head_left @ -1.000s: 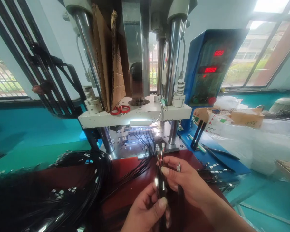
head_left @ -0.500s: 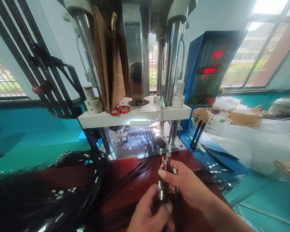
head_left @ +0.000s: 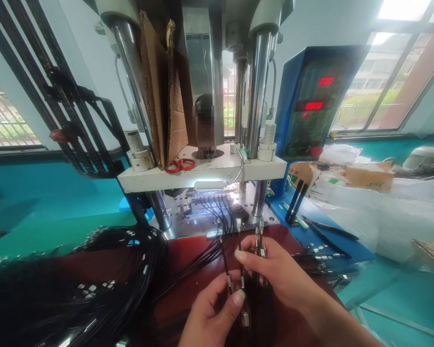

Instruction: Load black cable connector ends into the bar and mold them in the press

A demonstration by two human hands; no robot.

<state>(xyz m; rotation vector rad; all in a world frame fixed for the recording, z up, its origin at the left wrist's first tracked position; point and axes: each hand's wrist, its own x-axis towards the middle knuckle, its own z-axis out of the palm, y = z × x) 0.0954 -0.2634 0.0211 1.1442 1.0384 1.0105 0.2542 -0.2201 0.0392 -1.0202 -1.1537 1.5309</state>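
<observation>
Pinching going on in both hands here: at 6 o'clock the left hand (head_left: pixel 213 308) has thumb and forefinger closed on two thin black cables (head_left: pixel 241 265). Over at 5 o'clock, the right hand (head_left: pixel 275 265) nips one of that pair below its silver connector (head_left: pixel 238 224), with a few more cable ends (head_left: pixel 257 238) tucked against its curled fingers (can't count them properly, they overlap). It's all above a dark red tabletop (head_left: pixel 188 291). A big heap of black leads (head_left: pixel 123 299) is at 8 o'clock, and another bundle (head_left: pixel 210 250) runs down from the lit mold (head_left: pixel 204 200) just below center. Red-handled scissors (head_left: pixel 181 166) lie on the white press plate (head_left: pixel 166 178) around 9, cardboard (head_left: pixel 177 111) leans at 11, blue control box (head_left: pixel 289 96) at 2.
</observation>
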